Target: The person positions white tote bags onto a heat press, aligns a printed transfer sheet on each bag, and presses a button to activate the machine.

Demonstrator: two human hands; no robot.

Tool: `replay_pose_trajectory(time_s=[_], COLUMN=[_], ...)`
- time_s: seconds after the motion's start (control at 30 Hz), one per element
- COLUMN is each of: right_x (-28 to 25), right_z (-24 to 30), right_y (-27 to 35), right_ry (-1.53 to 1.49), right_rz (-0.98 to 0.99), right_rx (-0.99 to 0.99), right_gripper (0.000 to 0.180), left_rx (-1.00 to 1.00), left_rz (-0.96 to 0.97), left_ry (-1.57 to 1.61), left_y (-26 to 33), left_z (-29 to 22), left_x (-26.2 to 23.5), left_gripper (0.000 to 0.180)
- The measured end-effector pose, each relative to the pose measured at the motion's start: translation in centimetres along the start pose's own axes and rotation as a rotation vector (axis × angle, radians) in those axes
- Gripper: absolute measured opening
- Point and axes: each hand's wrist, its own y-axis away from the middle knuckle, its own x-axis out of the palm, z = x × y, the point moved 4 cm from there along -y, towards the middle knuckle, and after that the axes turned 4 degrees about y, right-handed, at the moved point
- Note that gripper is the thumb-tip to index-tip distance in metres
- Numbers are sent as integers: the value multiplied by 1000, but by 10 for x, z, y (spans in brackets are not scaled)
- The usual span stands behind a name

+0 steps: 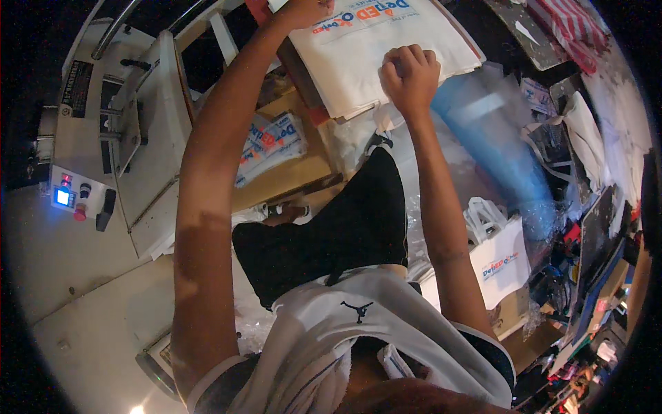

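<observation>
The stack of white bags (352, 65) lies flat at the top of the view, its limp, cloth-like sheets layered one over another, their near edges slightly uneven and the top one printed in blue, red and orange. Dark reddish edges of a flat support show on 2 sides of it. The right hand (412, 79) is over the right part of the stack, its fingers bent into a loose half-fist; whether anything is pinched beneath them cannot be told. The left hand (310, 10) is at the stack's far left and partly cut off by the upper border, so how far it is open and what it holds cannot be told.

Below the stack, a brown cardboard box (314, 160) with straight, stiff edges carries a glossy, printed plastic packet (281, 136). To the right, a long translucent blue plastic roll (493, 148) slants downward, smooth and shiny. Nearer the body stands 1 white bag with looped handles (502, 265), its flat face printed in the same colours. On the left, a cream metal machine (155, 131) has flat panels, polished bars and a control box (81, 198) with 1 glowing screen and a rounded red knob.
</observation>
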Motion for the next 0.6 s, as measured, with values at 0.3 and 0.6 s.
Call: replay_pose_trajectory(time_s=[0.3,0.6], right_x=[-1,-4], right_z=[-7,-3], right_y=[2,2], right_ry=[-19,-33], right_rz=[-33,-65], right_rx=[-13,-22], right_gripper=[13,12], left_rx=[26,62], left_rz=[21,-100], left_ry=[-208,-297], left_y=[30,36], left_z=[-108,-97], left_x=[14,31], left_gripper=[44,25])
